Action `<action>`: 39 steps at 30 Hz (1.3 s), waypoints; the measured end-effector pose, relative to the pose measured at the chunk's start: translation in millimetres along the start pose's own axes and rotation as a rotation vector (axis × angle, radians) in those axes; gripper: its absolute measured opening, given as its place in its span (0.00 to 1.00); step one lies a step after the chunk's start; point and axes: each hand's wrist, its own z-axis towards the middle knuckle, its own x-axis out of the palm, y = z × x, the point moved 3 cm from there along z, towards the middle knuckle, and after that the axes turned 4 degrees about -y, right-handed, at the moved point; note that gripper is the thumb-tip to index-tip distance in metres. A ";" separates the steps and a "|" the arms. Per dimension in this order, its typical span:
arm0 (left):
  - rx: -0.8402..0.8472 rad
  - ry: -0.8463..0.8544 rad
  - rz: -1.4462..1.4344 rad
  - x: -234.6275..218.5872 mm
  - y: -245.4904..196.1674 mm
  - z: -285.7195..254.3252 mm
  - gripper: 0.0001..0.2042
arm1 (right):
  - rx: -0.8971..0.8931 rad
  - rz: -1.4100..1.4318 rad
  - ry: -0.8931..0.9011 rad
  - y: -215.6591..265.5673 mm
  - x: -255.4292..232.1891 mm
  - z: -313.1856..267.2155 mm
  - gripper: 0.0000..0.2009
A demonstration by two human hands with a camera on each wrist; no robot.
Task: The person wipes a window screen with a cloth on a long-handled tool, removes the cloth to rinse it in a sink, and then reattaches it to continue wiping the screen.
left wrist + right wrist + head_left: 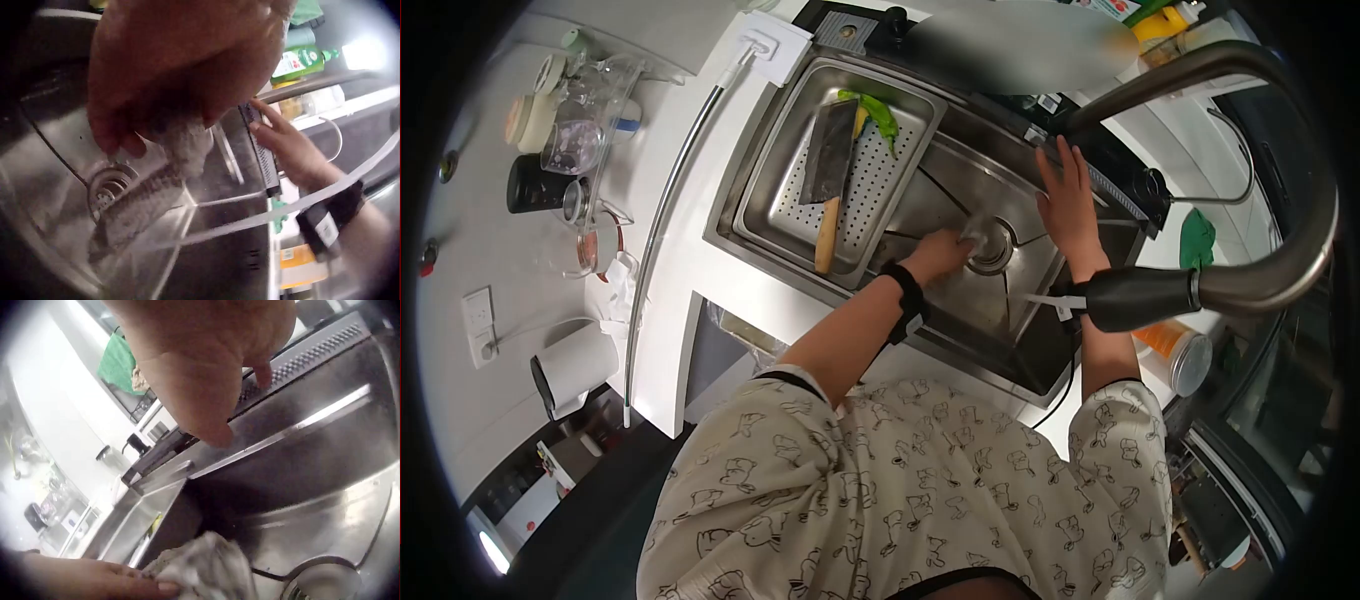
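In the head view my left hand (940, 255) is low in the steel sink (945, 190), beside the drain (990, 250). It grips a wet-looking, grey-white cloth (140, 206), which hangs from the fingers over the drain in the left wrist view. The same cloth shows crumpled and blurred in the right wrist view. Fingers spread and mostly straight, my right hand (1068, 205) is at the sink's back edge, by a ridged grey strip (319, 356), holding nothing. A white stream of water (1045, 299) runs from the faucet head (1140, 298) into the sink.
Left of the basin, a perforated steel tray (775, 215) holds a cleaver (830, 150) with a wooden handle and green peppers (880, 118). The faucet's thick neck (1180, 85) arches over the right side. A long metal pole (670, 195) lies along the left counter.
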 end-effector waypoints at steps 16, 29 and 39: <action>-0.165 0.093 -0.976 55.0 -25.7 -67.7 0.20 | 1.326 1.448 0.052 45.9 49.1 -143.0 0.13; -0.447 0.095 -1.667 85.7 -70.1 -83.2 0.15 | 1.242 1.433 0.156 68.2 48.6 -140.7 0.17; -0.467 -0.022 -1.807 93.4 -59.1 -69.6 0.12 | 1.132 1.507 0.268 73.0 72.2 -150.3 0.26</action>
